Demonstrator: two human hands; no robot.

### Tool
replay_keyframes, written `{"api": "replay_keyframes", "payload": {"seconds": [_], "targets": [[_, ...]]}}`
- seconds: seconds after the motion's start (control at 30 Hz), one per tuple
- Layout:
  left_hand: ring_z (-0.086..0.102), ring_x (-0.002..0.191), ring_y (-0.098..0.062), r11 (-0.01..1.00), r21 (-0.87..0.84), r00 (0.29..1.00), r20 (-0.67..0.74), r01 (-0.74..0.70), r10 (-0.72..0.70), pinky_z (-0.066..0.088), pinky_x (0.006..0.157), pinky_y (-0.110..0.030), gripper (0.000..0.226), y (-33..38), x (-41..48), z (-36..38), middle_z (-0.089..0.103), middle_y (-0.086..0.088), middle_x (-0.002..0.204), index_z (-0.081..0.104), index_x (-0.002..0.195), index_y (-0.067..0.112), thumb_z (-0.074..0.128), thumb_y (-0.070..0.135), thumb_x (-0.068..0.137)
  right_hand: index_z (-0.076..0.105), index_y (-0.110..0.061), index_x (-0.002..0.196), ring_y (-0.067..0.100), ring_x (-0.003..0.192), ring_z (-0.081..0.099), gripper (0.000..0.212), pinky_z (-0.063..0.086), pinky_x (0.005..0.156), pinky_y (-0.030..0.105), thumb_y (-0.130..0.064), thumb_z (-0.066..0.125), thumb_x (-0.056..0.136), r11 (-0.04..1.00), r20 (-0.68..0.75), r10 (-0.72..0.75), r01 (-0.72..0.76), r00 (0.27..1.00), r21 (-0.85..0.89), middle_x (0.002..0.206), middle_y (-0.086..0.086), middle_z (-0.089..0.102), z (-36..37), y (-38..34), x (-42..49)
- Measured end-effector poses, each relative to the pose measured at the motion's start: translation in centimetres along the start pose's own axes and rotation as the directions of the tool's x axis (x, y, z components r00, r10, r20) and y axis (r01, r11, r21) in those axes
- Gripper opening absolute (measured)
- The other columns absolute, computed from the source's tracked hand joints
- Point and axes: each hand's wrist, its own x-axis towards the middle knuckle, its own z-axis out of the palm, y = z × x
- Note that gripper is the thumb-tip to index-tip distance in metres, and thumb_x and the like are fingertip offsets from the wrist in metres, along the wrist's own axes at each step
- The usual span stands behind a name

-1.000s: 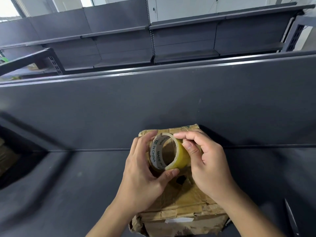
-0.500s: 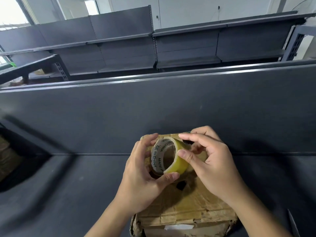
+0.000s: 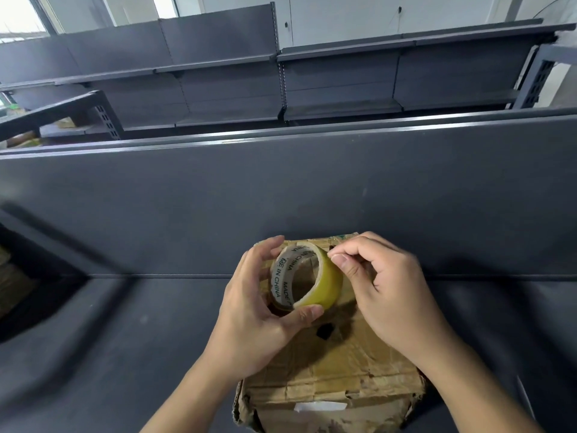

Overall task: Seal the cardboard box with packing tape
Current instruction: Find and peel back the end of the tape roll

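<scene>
A worn brown cardboard box (image 3: pixel 337 367) stands on the dark shelf in front of me, its top creased and covered in old tape, with a small dark hole near the middle. Above it I hold a yellowish roll of packing tape (image 3: pixel 324 282). My left hand (image 3: pixel 259 310) grips the roll, fingers over the top rim and thumb under the bottom edge. My right hand (image 3: pixel 381 289) has thumb and forefinger pinched at the roll's upper right edge, other fingers curled. No loose tape end shows.
The box sits on a dark grey shelf surface (image 3: pixel 125 354) with an upright grey back panel (image 3: pixel 281 198) just behind it. Rows of grey metal shelving (image 3: pixel 343 79) fill the background. A recess with brown cardboard (image 3: pixel 12 289) lies at the far left.
My right hand has shifted from lying across the roll's outer face to pinching at its upper right edge. The left hand keeps the same grip. The camera view tilted slightly.
</scene>
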Motion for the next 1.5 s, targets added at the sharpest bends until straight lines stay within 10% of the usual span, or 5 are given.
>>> {"api": "replay_keyframes", "payload": {"seconds": [0.33, 0.67, 1.17, 1.33, 1.5], "targets": [[0.071, 0.107, -0.020, 0.984, -0.166, 0.998, -0.024, 0.058, -0.063, 0.059, 0.090, -0.040, 0.074, 1.3, 0.6, -1.0, 0.070, 0.007, 0.116, 0.065, 0.121, 0.024, 0.090, 0.047, 0.054, 0.074, -0.023, 0.085, 0.011, 0.078, 0.068, 0.016, 0.058, 0.074, 0.035, -0.013, 0.067, 0.095, 0.940, 0.114, 0.252, -0.272, 0.961, 0.208, 0.082, -0.007, 0.073, -0.4, -0.4, 0.7], [0.071, 0.111, -0.020, 0.935, -0.315, 0.987, 0.023, 0.160, -0.161, 0.061, 0.076, -0.041, 0.059, 2.2, 0.6, -1.2, 0.073, 0.001, 0.121, 0.057, 0.070, 0.022, 0.090, 0.068, 0.053, 0.071, -0.020, 0.083, 0.004, 0.069, 0.068, 0.022, 0.048, 0.059, 0.013, -0.005, 0.063, 0.097, 0.861, 0.191, 0.397, -0.437, 0.897, 0.261, 0.077, -0.006, 0.073, -0.3, -0.9, 0.3], [0.070, 0.090, -0.006, 0.996, 0.048, 0.997, 0.012, 0.073, -0.074, 0.050, 0.067, -0.019, 0.067, 4.4, 1.6, -4.3, 0.069, 0.011, 0.102, 0.056, 0.056, 0.029, 0.082, 0.086, 0.034, 0.068, -0.019, 0.077, 0.005, 0.062, 0.065, 0.023, 0.047, 0.061, 0.020, -0.007, 0.063, 0.096, 0.866, 0.039, 0.436, -0.431, 0.899, 0.254, 0.070, -0.004, 0.071, -1.0, -2.7, -0.3], [0.066, 0.119, -0.015, 0.990, 0.057, 0.946, 0.306, -0.132, 0.109, 0.058, 0.085, -0.030, 0.062, 4.1, 0.2, -6.2, 0.057, 0.016, 0.139, 0.053, 0.077, 0.029, 0.104, 0.038, 0.044, 0.070, -0.013, 0.079, 0.006, 0.061, 0.061, 0.021, 0.049, 0.060, 0.022, -0.005, 0.062, 0.096, 0.793, 0.122, 0.474, -0.484, 0.872, 0.370, 0.065, -0.002, 0.067, -2.7, -3.7, -0.3], [0.061, 0.133, -0.022, 0.931, 0.029, 0.916, 0.192, -0.364, 0.352, 0.057, 0.099, -0.039, 0.038, 3.1, -0.9, -6.5, 0.072, -0.002, 0.119, 0.056, 0.083, 0.006, 0.085, -0.008, 0.063, 0.070, -0.012, 0.079, 0.006, 0.060, 0.063, 0.021, 0.049, 0.057, 0.020, -0.002, 0.062, 0.096, 0.821, 0.138, 0.460, -0.479, 0.877, 0.311, 0.067, -0.005, 0.069, -3.1, -4.8, -0.8]]}}
